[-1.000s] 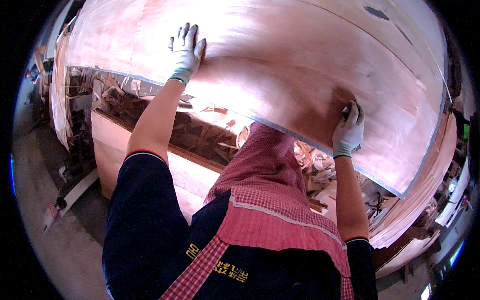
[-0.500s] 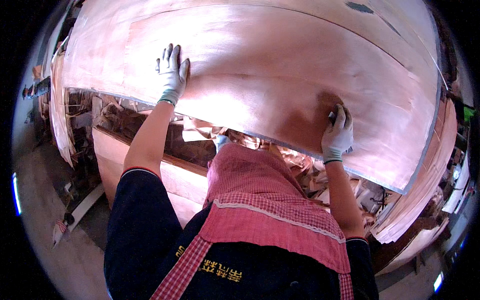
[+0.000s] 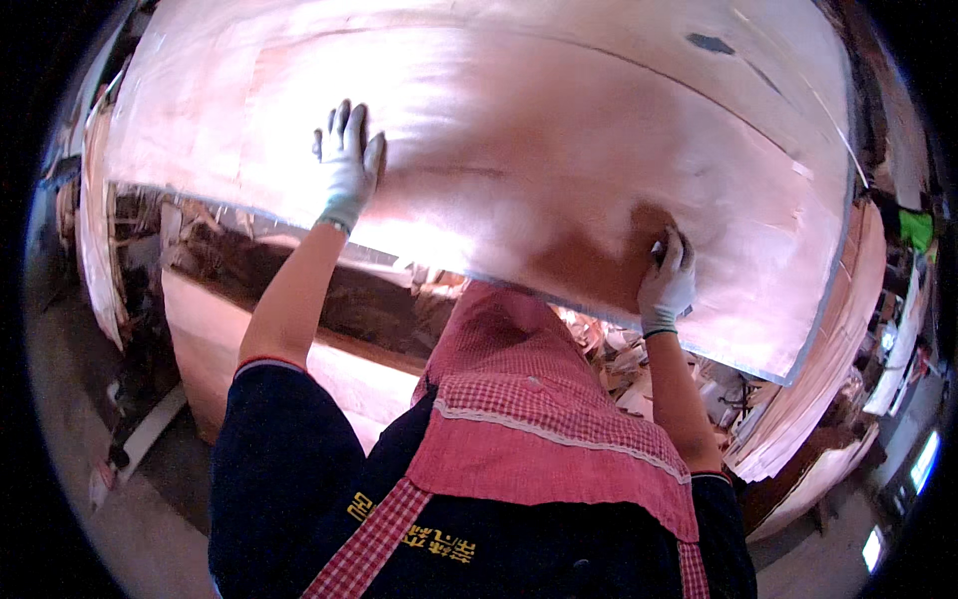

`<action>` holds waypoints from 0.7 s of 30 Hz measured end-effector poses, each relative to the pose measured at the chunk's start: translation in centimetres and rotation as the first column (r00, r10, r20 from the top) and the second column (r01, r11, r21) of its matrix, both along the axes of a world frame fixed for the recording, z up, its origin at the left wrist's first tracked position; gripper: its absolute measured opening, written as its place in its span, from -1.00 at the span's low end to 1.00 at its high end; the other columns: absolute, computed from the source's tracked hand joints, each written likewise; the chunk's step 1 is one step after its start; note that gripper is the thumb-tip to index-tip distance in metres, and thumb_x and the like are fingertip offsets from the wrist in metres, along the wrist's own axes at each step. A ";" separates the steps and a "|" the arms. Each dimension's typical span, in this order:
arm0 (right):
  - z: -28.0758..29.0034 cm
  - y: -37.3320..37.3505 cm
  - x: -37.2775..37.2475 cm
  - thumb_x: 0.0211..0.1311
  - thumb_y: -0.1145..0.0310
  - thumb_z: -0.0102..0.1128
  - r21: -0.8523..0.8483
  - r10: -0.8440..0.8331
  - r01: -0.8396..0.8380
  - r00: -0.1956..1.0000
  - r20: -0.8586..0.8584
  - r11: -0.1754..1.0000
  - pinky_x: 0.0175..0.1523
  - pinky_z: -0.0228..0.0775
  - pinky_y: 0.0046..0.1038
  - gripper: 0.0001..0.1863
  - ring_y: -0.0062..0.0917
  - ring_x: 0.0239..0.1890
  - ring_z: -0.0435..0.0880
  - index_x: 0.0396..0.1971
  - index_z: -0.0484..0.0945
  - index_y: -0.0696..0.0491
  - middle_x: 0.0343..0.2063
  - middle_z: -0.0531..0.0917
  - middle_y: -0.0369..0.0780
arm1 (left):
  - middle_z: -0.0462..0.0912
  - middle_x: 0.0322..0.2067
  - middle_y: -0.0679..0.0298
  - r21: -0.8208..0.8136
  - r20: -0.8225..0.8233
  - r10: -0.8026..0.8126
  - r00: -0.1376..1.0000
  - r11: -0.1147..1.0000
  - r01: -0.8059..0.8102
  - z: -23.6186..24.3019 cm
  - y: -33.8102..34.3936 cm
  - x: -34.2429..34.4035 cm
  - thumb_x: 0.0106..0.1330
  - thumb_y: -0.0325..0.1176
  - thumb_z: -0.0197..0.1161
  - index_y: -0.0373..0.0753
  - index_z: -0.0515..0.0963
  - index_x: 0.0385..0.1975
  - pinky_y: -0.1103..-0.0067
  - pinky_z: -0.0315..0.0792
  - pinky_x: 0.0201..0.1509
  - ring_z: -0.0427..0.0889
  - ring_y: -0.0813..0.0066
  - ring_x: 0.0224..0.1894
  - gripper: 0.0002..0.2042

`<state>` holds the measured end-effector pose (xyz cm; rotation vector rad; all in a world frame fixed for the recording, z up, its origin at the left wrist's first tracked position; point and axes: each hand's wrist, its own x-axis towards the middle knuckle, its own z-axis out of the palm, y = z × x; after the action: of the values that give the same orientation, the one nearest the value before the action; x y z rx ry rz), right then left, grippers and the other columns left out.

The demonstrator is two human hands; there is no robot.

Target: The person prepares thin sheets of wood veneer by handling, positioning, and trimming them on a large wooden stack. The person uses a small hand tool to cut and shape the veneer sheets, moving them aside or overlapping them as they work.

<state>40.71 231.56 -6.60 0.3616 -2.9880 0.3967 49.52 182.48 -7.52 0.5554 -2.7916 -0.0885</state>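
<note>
A large, pale pinkish wood veneer sheet (image 3: 479, 130) spreads across the upper view, its near edge toward my apron. My left hand (image 3: 348, 170), in a white glove with grey fingertips, lies open on the sheet, left of the middle, with its fingers spread. My right hand (image 3: 667, 282), gloved alike, is at the near right part of the sheet with its fingers curled. A small bit of something dark shows by its fingers and at the heel of the palm; what it is stays hidden. Beside that hand falls a brownish shadow.
Under the near edge lie torn veneer scraps (image 3: 619, 364). A pale board (image 3: 215, 319) stands at the lower left. Layered veneer sheets (image 3: 823, 369) hang down at the right, with others at the far left. A dark oval patch (image 3: 710, 44) marks the sheet's far right.
The view has shifted a little, so the sheet sits slightly further left. Both hands keep nearly the same places on it, the left still flat and the right still curled.
</note>
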 end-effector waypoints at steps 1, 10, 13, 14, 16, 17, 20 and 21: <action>-0.2 0.0 -0.1 0.14 0.46 0.12 -0.001 0.002 -0.002 1.000 -0.024 1.000 0.04 0.44 -0.21 -0.52 -0.17 0.05 0.53 0.11 0.43 -0.10 0.06 0.50 -0.13 | 0.16 0.36 0.12 -0.009 0.027 0.002 1.000 1.000 -0.002 0.4 0.1 0.0 0.39 -0.04 0.02 -0.12 0.23 0.31 0.14 -0.16 0.46 0.08 0.12 0.41 -0.46; 0.3 -0.8 -0.3 0.22 0.33 0.12 -0.014 0.042 -0.045 0.985 -0.165 0.999 -0.04 0.48 -0.20 -0.61 -0.13 -0.05 0.58 0.07 0.44 -0.02 0.01 0.54 -0.09 | 0.17 0.36 0.11 -0.022 0.017 -0.036 0.999 0.999 0.037 0.9 0.2 -0.2 0.40 -0.04 -0.02 -0.15 0.18 0.33 0.10 -0.13 0.44 0.09 0.09 0.40 -0.44; 0.4 -0.7 0.0 0.18 0.41 0.11 -0.020 0.041 -0.045 0.985 -0.168 0.999 -0.02 0.46 -0.20 -0.60 -0.12 -0.04 0.57 0.06 0.45 0.01 -0.02 0.54 -0.06 | 0.16 0.37 0.10 -0.032 0.006 -0.043 0.999 0.999 0.043 0.8 0.1 0.0 0.40 -0.06 -0.02 -0.18 0.18 0.33 0.11 -0.14 0.44 0.09 0.08 0.41 -0.44; 0.4 -0.8 0.0 0.17 0.41 0.12 -0.017 0.044 -0.048 0.986 -0.163 0.999 -0.01 0.46 -0.20 -0.61 -0.13 -0.04 0.57 0.05 0.45 0.00 -0.02 0.54 -0.06 | 0.16 0.37 0.10 -0.032 -0.007 -0.052 0.999 0.998 0.052 0.9 0.2 0.0 0.40 -0.06 -0.02 -0.18 0.18 0.33 0.11 -0.14 0.44 0.09 0.08 0.41 -0.44; 0.3 -0.9 0.0 0.17 0.41 0.12 -0.017 0.038 -0.042 0.983 -0.177 0.999 -0.01 0.46 -0.20 -0.60 -0.12 -0.04 0.57 0.05 0.45 0.00 -0.02 0.54 -0.06 | 0.15 0.37 0.10 -0.019 -0.008 -0.049 0.999 0.999 0.049 1.1 0.3 0.0 0.40 -0.06 -0.02 -0.18 0.18 0.33 0.12 -0.16 0.45 0.09 0.09 0.41 -0.44; 0.6 -1.1 0.0 0.16 0.41 0.13 -0.019 0.044 -0.048 0.983 -0.181 0.999 -0.01 0.46 -0.19 -0.60 -0.12 -0.05 0.57 0.05 0.45 0.01 -0.02 0.54 -0.07 | 0.16 0.37 0.13 -0.037 -0.001 -0.034 0.999 0.999 0.034 1.1 0.2 0.0 0.40 -0.05 -0.03 -0.17 0.18 0.34 0.16 -0.16 0.46 0.09 0.13 0.42 -0.44; 1.4 -1.2 0.4 0.15 0.40 0.13 -0.038 0.021 -0.026 0.992 -0.123 0.999 -0.01 0.45 -0.18 -0.59 -0.12 -0.05 0.56 0.05 0.44 -0.01 -0.02 0.53 -0.07 | 0.15 0.37 0.15 -0.050 0.014 -0.029 0.999 0.998 0.029 1.1 0.2 0.1 0.41 -0.04 -0.04 -0.16 0.18 0.34 0.19 -0.15 0.46 0.09 0.18 0.42 -0.44; 1.3 -1.1 0.4 0.15 0.40 0.13 -0.035 0.015 -0.020 0.991 -0.134 0.999 -0.01 0.45 -0.18 -0.59 -0.12 -0.05 0.56 0.05 0.44 -0.01 -0.02 0.53 -0.07 | 0.17 0.37 0.17 -0.053 0.004 -0.022 1.000 0.998 0.022 1.2 0.4 0.1 0.41 -0.05 -0.03 -0.15 0.19 0.33 0.19 -0.15 0.46 0.09 0.20 0.42 -0.45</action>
<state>41.07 230.43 -5.28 0.3944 -2.8452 0.4109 49.65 182.85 -6.36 0.5127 -2.7948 -0.0176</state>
